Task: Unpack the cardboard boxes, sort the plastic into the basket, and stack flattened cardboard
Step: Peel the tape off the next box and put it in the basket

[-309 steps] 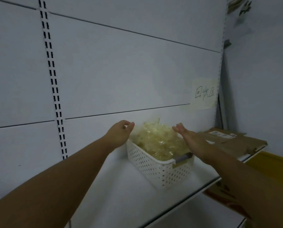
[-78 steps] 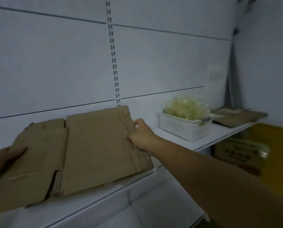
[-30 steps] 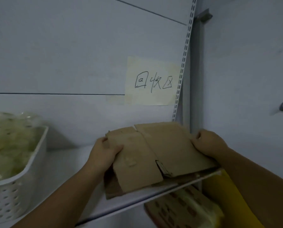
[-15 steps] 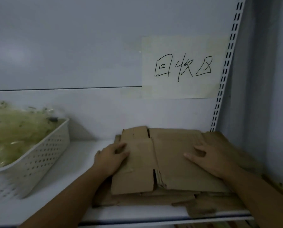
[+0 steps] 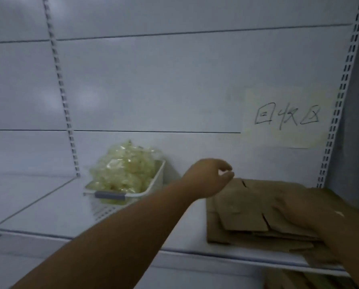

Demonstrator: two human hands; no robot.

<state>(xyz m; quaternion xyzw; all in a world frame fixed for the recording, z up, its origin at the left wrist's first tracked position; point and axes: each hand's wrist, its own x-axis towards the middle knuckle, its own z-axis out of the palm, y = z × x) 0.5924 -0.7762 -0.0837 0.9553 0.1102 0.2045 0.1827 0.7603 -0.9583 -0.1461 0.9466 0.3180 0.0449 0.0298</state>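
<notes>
Brown cardboard stack [image 5: 241, 215] lies under the right hand [image 5: 312, 217], whose fingers [image 5: 293, 212], though blurred, look flat and straight on its top sheet. The left hand [image 5: 209, 178] hovers over the stack's left rear corner, its fingers loosely curled around nothing. Just left of the stack stands the white basket [image 5: 155, 178] heaped with plastic [image 5: 124, 165], both on the shelf [image 5: 49, 205], with a handwritten paper sign [image 5: 287, 117] on the wall behind the stack

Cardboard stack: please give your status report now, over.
Left hand in air, holds nothing. Right hand rests on cardboard stack, blurred. Basket of plastic beside it, apart. Nothing in the way.
</notes>
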